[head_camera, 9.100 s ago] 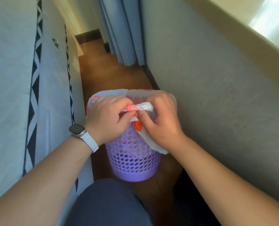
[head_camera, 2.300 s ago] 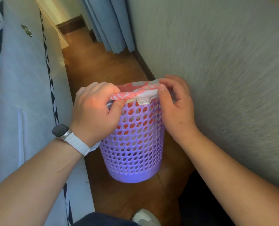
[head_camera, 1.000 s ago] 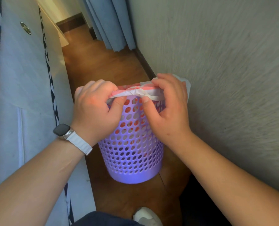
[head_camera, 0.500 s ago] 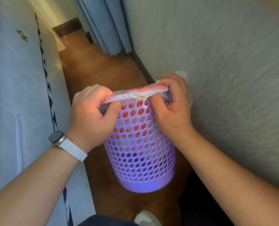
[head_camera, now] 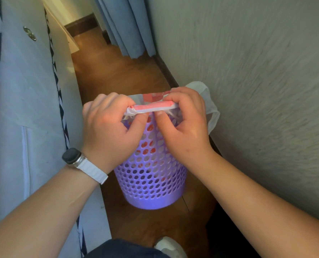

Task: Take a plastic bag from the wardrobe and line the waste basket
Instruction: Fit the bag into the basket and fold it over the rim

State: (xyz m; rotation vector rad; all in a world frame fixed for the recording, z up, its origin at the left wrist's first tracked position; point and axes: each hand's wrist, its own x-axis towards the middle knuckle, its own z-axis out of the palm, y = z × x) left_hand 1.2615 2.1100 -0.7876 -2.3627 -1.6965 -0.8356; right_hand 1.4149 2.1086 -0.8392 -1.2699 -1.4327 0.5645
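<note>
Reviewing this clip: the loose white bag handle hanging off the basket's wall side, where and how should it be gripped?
Probably pinch the handle loop at its top, reaching from above over the purple basket. It hangs outside the rim, close to the wall, so side access looks tight.
</note>
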